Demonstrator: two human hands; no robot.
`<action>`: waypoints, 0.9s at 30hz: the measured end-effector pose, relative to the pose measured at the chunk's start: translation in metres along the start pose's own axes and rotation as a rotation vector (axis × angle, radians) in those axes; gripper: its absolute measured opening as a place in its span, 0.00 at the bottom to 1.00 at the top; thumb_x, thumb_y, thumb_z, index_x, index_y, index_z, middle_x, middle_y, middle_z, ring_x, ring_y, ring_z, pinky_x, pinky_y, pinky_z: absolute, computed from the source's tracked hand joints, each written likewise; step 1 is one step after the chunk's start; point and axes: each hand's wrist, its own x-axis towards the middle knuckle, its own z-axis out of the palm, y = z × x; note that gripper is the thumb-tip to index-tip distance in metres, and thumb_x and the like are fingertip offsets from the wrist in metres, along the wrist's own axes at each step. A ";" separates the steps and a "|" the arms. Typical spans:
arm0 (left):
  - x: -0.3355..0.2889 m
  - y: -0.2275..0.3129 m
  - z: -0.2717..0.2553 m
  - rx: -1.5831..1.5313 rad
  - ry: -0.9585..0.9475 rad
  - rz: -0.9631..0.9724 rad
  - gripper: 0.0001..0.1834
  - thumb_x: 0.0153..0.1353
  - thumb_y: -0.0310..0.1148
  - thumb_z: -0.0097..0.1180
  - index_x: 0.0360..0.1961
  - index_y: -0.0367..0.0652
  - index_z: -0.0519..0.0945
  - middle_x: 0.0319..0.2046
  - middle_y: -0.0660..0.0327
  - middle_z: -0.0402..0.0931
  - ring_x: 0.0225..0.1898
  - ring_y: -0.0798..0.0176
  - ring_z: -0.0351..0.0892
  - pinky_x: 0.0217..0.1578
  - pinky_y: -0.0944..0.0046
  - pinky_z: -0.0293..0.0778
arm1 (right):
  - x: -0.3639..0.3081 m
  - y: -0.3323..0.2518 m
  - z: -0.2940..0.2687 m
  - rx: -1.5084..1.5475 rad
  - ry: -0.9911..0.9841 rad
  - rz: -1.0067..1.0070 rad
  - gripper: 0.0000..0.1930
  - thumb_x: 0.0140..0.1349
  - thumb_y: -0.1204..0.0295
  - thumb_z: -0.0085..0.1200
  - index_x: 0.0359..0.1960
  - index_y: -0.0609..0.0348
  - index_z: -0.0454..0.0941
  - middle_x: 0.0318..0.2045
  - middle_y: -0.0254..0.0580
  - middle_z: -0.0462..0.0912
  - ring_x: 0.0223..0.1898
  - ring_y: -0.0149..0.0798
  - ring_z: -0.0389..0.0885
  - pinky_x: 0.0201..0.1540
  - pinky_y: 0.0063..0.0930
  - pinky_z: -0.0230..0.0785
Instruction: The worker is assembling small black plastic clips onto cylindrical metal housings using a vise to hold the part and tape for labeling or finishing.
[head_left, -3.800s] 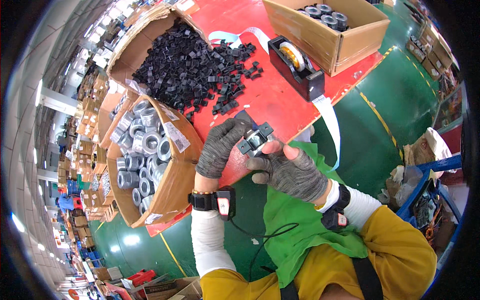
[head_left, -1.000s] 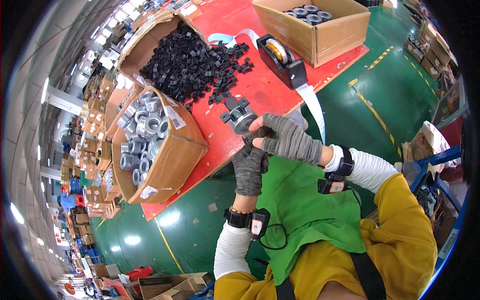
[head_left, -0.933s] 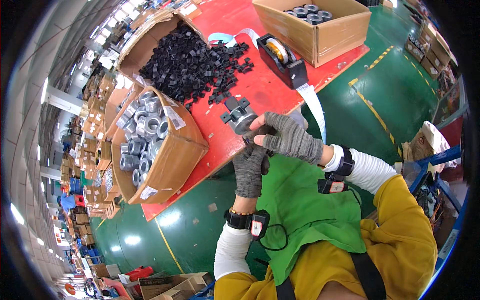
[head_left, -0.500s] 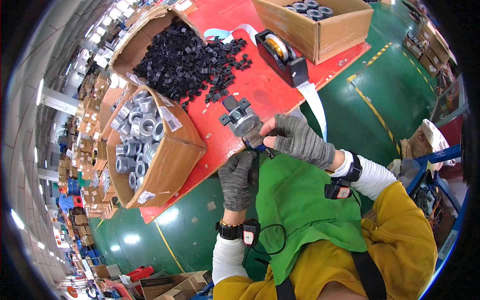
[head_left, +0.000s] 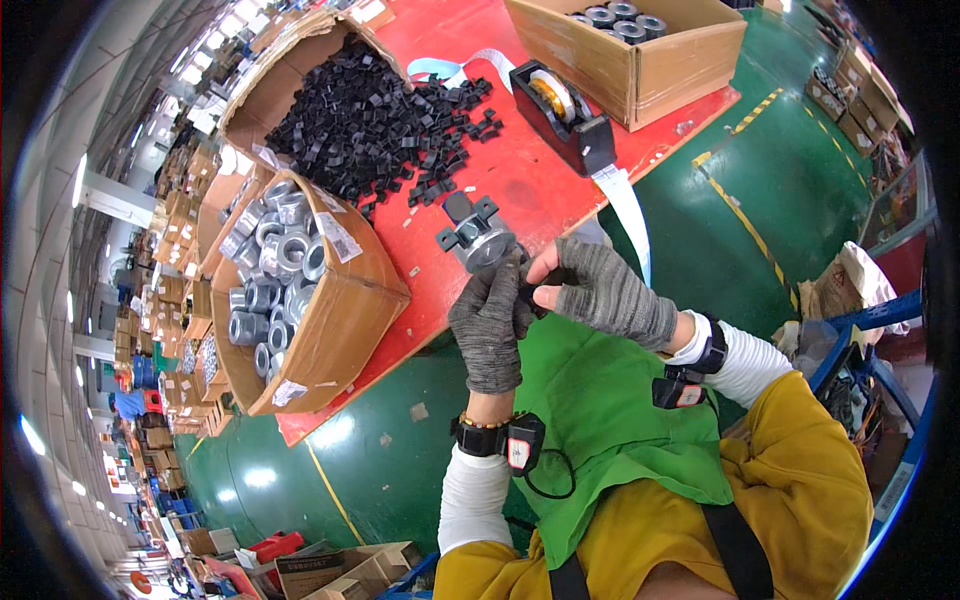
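Observation:
A round silver metal fixture (head_left: 482, 245) with black clip-like blocks on its rim stands at the near edge of the red table. My left hand (head_left: 488, 325), in a grey fingerless glove, is closed and raised against its near side; what its fingers hold is hidden. My right hand (head_left: 608, 292), gloved alike, is just to the right with fingers bent and thumb and forefinger tips near the left fingers. Something small and dark shows between the two hands, too little to name. A heap of small black clips (head_left: 350, 125) spills from a tipped carton beyond the fixture.
Left of the hands stands a cardboard box (head_left: 365, 290) of silver metal rings (head_left: 290, 250). A black tape dispenser (head_left: 565, 115) with a trailing white label strip (head_left: 625, 205) sits at the table's right edge. Behind it is another carton (head_left: 650, 75) holding metal rings.
My left hand has come up and to the right, from below the table edge to the fixture's near side. My right hand has shifted slightly right and down, off the fixture.

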 end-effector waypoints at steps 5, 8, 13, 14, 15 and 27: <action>0.000 0.000 0.000 0.039 -0.010 0.001 0.10 0.59 0.32 0.53 0.38 0.37 0.80 0.16 0.69 0.71 0.12 0.79 0.60 0.12 0.77 0.51 | 0.002 -0.004 -0.002 0.012 0.001 -0.030 0.09 0.56 0.73 0.55 0.37 0.62 0.73 0.32 0.36 0.76 0.38 0.27 0.74 0.42 0.22 0.67; 0.000 -0.007 -0.001 0.121 -0.023 0.039 0.10 0.59 0.33 0.53 0.34 0.37 0.80 0.14 0.69 0.69 0.12 0.78 0.60 0.12 0.77 0.51 | 0.011 -0.005 -0.001 0.009 -0.002 -0.079 0.10 0.57 0.71 0.54 0.38 0.62 0.74 0.33 0.35 0.77 0.37 0.26 0.74 0.41 0.22 0.67; 0.000 -0.011 -0.002 0.091 -0.025 -0.025 0.10 0.58 0.35 0.54 0.30 0.37 0.78 0.12 0.68 0.67 0.11 0.77 0.61 0.12 0.76 0.52 | 0.022 -0.011 0.001 0.049 0.011 -0.029 0.13 0.58 0.68 0.54 0.42 0.63 0.75 0.30 0.33 0.78 0.33 0.25 0.76 0.37 0.19 0.69; 0.001 -0.011 -0.003 0.105 -0.031 -0.044 0.10 0.58 0.35 0.54 0.30 0.37 0.78 0.13 0.67 0.68 0.11 0.76 0.62 0.12 0.75 0.53 | 0.022 -0.015 0.001 0.051 0.011 -0.029 0.13 0.58 0.68 0.54 0.42 0.63 0.75 0.30 0.33 0.78 0.33 0.25 0.76 0.37 0.19 0.69; 0.001 -0.011 -0.003 0.119 -0.038 -0.063 0.10 0.58 0.34 0.54 0.30 0.37 0.78 0.13 0.67 0.69 0.11 0.75 0.62 0.12 0.75 0.54 | 0.022 -0.019 0.002 0.113 0.006 0.036 0.14 0.57 0.67 0.54 0.42 0.63 0.75 0.29 0.34 0.78 0.32 0.25 0.76 0.36 0.20 0.69; -0.002 -0.008 -0.051 -0.289 -0.074 -0.554 0.12 0.57 0.34 0.54 0.39 0.37 0.77 0.20 0.64 0.73 0.18 0.73 0.68 0.19 0.75 0.63 | 0.027 0.014 0.051 1.501 -0.054 0.088 0.14 0.63 0.62 0.48 0.45 0.56 0.72 0.40 0.42 0.78 0.47 0.40 0.76 0.52 0.34 0.70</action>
